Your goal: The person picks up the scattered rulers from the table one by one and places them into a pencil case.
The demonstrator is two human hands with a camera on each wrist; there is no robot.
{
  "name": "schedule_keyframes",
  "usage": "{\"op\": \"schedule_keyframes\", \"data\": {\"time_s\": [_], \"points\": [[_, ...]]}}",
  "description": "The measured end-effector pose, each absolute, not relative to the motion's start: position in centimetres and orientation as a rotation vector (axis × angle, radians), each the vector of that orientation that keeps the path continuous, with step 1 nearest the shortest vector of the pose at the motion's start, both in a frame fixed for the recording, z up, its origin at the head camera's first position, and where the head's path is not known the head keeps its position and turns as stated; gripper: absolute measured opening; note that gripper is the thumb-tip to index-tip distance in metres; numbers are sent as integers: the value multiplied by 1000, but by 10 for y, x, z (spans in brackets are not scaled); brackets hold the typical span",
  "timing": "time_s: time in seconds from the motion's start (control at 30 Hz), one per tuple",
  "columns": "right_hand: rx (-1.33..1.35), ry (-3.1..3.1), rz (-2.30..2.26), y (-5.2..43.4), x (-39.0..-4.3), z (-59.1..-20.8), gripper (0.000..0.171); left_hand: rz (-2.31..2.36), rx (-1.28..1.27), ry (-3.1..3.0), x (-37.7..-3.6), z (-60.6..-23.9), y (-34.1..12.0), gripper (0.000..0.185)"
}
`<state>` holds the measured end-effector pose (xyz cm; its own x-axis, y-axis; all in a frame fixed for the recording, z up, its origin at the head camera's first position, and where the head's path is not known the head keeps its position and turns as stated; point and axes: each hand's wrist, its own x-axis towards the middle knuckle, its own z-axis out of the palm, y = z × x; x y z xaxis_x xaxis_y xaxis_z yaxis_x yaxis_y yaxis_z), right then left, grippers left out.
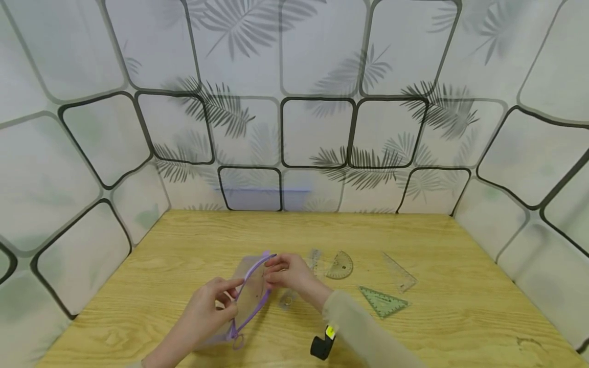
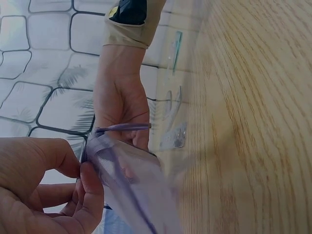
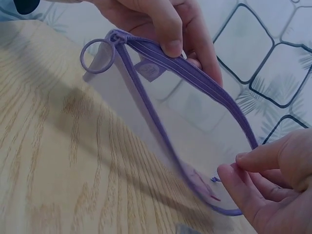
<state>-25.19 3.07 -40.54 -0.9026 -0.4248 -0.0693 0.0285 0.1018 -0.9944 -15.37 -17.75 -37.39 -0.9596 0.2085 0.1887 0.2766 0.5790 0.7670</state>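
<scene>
A see-through zip pouch [image 1: 253, 289] with purple zipper edges stands tilted on the table, its mouth gaping toward the right. My left hand [image 1: 209, 309] pinches the near-left zipper edge between thumb and fingers. At the far end of the mouth, my right hand [image 1: 290, 276] pinches the other stretch of purple edge [image 3: 246, 129]. A purple ring [image 3: 97, 56] hangs from the zipper's near corner. Low on the pouch in the right wrist view, small pink and blue marks [image 3: 207, 187] show; whether they are print or contents I cannot tell.
Right of the pouch lie a clear ruler [image 1: 315, 261], a protractor [image 1: 340, 266], a clear set square [image 1: 400, 273] and a green set square [image 1: 384, 301]. A small clear piece [image 1: 287, 300] lies below the right hand. A black object with a yellow patch [image 1: 323, 345] appears beside the right sleeve.
</scene>
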Motion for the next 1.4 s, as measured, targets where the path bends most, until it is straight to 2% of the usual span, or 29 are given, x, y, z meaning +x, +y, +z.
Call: {"op": "schedule_keyframes", "data": {"time_s": [0.77, 1.03, 1.4], "points": [[-501, 2097, -1780, 46, -249, -404, 48, -1336, -406, -2710, -154, -374, -177, 49], [-534, 2095, -1778, 52, -250, -406, 49, -1337, -418, -2705, -154, -375, -176, 48], [-669, 2392, -1579, 75, -250, -410, 46, -1339, -456, -2705, -154, -374, -177, 49]]}}
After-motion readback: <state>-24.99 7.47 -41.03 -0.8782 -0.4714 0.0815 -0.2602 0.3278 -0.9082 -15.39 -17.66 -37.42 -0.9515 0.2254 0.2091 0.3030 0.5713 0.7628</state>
